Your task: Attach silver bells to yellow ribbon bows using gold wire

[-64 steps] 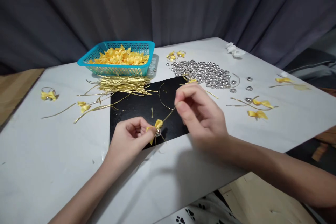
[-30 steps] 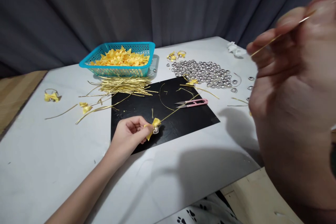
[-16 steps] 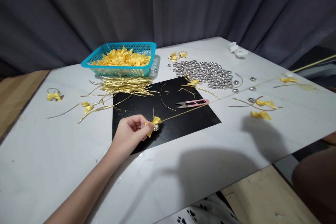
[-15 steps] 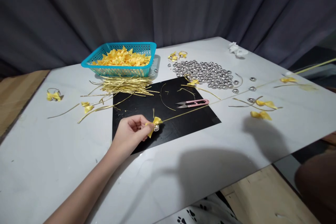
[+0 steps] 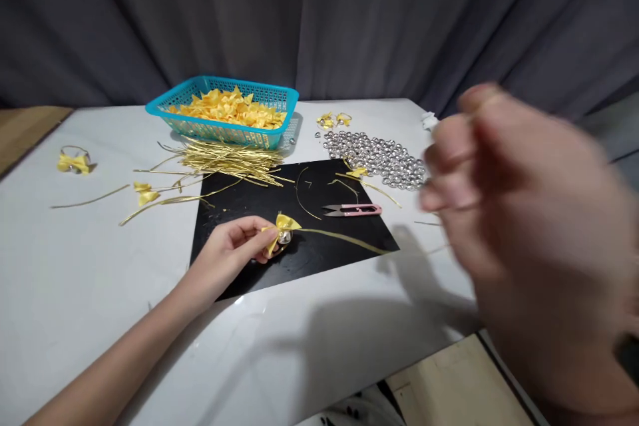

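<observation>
One yellow bow (image 5: 287,222) — folded ribbon, smooth sheen, flared wings — pinched between thumb and fingers of left hand (image 5: 234,239), over flat black mat (image 5: 259,200). Tucked against bow: rounded silver bead (image 5: 284,237), shiny. Thin gold cord (image 5: 339,234) running rightward from bow in a slack curve, fading to blur past mat edge. Right hand (image 5: 529,206) raised large at right, heavily motion-smeared, fingers curled in; cannot tell whether gripping cord end. On mat, beyond cord: pink-handled snips (image 5: 345,210), pointed metal blades. Farther back: turquoise perforated plastic basket (image 5: 219,124), heaped with crinkly yellow ribbon pieces (image 5: 224,105); just in front, bundle of glossy gold strands (image 5: 229,160), some reaching onto mat. Right of those — spread of loose beads (image 5: 374,156), mirror-bright, rounded, on smooth white table (image 5: 100,266). Far left: finished-looking loop piece (image 5: 73,163), yellow bow on thin ring. Backdrop: dark grey pleated curtain (image 5: 224,6).
</observation>
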Demonstrator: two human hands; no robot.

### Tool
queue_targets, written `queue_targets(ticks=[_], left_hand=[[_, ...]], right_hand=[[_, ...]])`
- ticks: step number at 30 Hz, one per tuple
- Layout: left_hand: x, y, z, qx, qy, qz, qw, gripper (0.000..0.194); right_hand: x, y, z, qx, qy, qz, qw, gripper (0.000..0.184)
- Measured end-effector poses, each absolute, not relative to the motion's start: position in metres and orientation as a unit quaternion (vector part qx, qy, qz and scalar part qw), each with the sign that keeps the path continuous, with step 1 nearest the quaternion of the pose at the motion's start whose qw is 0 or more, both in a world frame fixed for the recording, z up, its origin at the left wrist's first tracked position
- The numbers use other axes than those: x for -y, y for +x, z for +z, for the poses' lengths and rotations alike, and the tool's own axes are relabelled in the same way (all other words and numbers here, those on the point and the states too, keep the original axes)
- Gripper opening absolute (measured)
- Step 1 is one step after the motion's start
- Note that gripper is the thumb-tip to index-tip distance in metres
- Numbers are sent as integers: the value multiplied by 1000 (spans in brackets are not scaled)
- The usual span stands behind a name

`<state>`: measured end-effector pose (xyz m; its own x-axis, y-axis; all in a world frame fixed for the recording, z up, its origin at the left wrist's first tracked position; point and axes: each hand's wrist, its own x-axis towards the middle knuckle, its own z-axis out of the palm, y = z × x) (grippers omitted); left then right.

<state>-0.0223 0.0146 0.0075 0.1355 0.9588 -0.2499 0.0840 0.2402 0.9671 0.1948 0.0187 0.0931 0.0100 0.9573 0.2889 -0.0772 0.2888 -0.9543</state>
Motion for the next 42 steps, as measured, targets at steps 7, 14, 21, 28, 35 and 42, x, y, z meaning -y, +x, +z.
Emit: queue_targets(ticks=[7, 14, 21, 28, 35, 42], left_hand=[[-15, -25, 4, -531, 413, 403, 621, 15], [-8, -20, 11, -522, 337, 402, 672, 14], [-6, -19, 13, -508, 307, 414, 690, 12], [-5, -20, 15, -531, 295, 396, 689, 14], [-4, -16, 15, -540, 310, 398, 673, 16], [-3, -16, 15, -520, 332, 398, 679, 15]], right_hand=[[-19, 146, 20, 627, -401, 546, 384, 4], [-8, 142, 2, 667, -430, 495, 354, 11], [-10, 142, -1, 707, -452, 398, 371, 9], [-8, 142, -3, 732, -449, 331, 391, 8], [-5, 142, -1, 749, -440, 281, 408, 6], [-8, 141, -1, 747, -443, 288, 403, 8]])
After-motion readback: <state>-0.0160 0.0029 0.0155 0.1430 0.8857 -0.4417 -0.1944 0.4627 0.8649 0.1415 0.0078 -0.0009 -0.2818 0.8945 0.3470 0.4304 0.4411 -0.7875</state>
